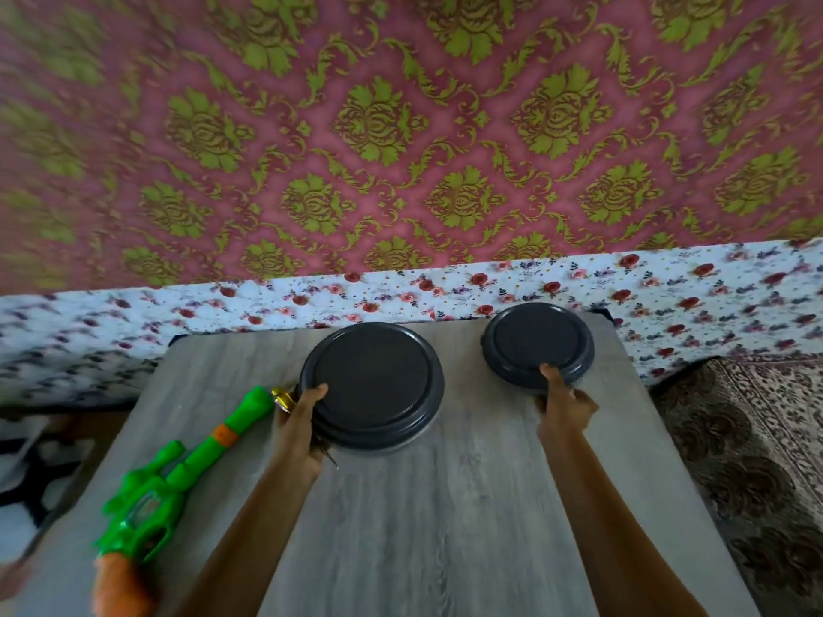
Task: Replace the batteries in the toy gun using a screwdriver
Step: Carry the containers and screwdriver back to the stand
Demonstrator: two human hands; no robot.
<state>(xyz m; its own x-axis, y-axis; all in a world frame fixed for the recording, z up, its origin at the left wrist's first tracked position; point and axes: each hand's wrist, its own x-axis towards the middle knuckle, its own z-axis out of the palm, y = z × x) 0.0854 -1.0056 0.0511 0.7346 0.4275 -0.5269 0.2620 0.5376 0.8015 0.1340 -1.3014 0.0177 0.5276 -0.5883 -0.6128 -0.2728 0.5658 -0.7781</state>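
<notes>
Head view. Both forearms reached forward over the grey tabletop (445,505). The left hand (303,420) gripped the left rim of the large dish (378,380) near the middle of the far edge, with the thumb laid on the dish's top. Its other fingers were hidden under the rim. The right hand (563,405) gripped the near rim of the small dish (536,340) at the far right corner. Its thumb lay on top, and its fingers curled below the rim.

The green gun (178,478) lay diagonally along the left edge, orange grip at the near left corner and muzzle just beside the left hand. The screwdriver (283,397) lay between muzzle and large dish, mostly covered by the left hand. Only its gold cap and its tip showed, and contact with the hand could not be determined.

A floral cloth (668,296) ran beyond the far edge, below a patterned wall (401,126). A rug (757,460) lay to the right.
</notes>
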